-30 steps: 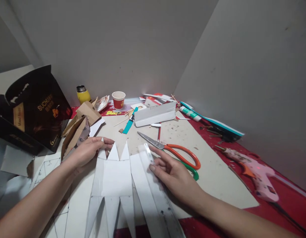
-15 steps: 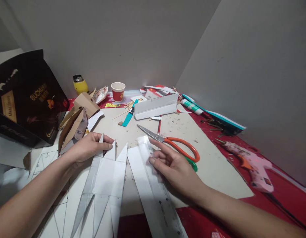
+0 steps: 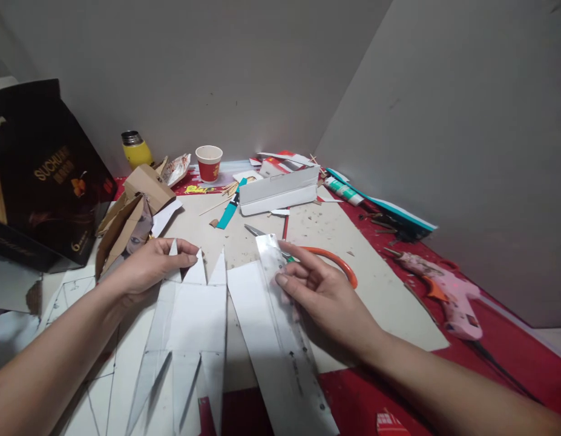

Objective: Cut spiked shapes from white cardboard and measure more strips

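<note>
Left arm: the forearm rises from the lower left edge toward the middle, the left hand reaching across to the right with bent fingers.
Left grip: thumb and forefinger pinched at the upper pointed tabs of a flat white card cut-out.
Cut-out: in front of the person, above the red-covered worktop, sharp triangular tabs at its far and near ends.
Right arm: the forearm slants in from the lower right, the right hand with forefinger stretched forward, thumb bent inward, other fingers curled.
Right grip: grasping the far part of a long white card strip, glossy and dark-marked along its right side.
Strip: just right of the cut-out, running toward the person.
Scissors: orange-handled metal scissors, partly hidden behind strip and right hand.
Glue gun: pink plastic glue gun, well right of both hands.
</note>
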Demonstrator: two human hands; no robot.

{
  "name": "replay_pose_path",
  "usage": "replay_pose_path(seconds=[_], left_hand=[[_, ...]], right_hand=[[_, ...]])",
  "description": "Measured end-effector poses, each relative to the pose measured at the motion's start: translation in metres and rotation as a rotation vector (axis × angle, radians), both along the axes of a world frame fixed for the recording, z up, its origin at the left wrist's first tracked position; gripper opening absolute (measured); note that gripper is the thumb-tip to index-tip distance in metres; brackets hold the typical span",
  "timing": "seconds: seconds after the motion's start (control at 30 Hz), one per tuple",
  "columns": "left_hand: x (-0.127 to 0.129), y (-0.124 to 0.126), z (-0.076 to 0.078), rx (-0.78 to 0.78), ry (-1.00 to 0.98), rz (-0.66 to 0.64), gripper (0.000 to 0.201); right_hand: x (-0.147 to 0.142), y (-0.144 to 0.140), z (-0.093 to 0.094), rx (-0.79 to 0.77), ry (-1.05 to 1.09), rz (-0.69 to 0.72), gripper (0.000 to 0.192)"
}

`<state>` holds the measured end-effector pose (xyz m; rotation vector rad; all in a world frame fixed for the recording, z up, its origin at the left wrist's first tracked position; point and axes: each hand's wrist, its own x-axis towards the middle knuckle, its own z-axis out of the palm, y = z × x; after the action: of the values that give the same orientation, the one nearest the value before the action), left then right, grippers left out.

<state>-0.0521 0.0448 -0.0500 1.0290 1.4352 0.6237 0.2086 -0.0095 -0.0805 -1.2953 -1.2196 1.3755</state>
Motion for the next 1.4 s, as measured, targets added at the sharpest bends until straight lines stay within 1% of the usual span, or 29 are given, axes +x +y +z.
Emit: replay_pose_path(seconds=[0.2, 0.4, 0.53, 0.63, 0.8, 0.93, 1.07, 1.23, 1.4], left_hand=[[0.003, -0.001, -0.002, 0.023, -0.019, 0.045, 0.025], [0.004, -0.001, -0.005, 0.021, -0.067, 0.040, 0.028], [0.002, 0.001, -0.006, 0.027, -0.075, 0.045, 0.029], [0.001, 0.001, -0.007, 0.029, -0.075, 0.044, 0.029], [0.001, 0.001, -0.008, 0.029, -0.078, 0.040, 0.028], [0.001, 0.000, -0.008, 0.033, -0.075, 0.035, 0.028], [0.002, 0.001, -0.007, 0.040, -0.080, 0.033, 0.024], [0.002, 0.001, -0.008, 0.059, -0.117, 0.031, 0.023], [0.001, -0.003, -0.013, 0.044, -0.156, -0.009, 0.029]], right_hand=[[0.000, -0.001, 0.002, -0.019, 0.037, -0.006, 0.060], [-0.001, -0.002, 0.004, -0.064, 0.034, -0.004, 0.060], [0.000, -0.001, 0.004, -0.060, -0.004, -0.008, 0.060], [0.000, 0.000, 0.003, -0.052, -0.029, -0.004, 0.061], [-0.001, -0.002, 0.002, -0.083, -0.031, 0.017, 0.060], [-0.004, -0.003, 0.005, -0.103, -0.029, 0.006, 0.062], [-0.006, -0.004, 0.008, -0.147, -0.013, 0.025, 0.065], [-0.007, -0.007, 0.004, -0.140, 0.032, 0.041, 0.063], [-0.005, -0.008, -0.001, -0.120, 0.033, 0.038, 0.062]])
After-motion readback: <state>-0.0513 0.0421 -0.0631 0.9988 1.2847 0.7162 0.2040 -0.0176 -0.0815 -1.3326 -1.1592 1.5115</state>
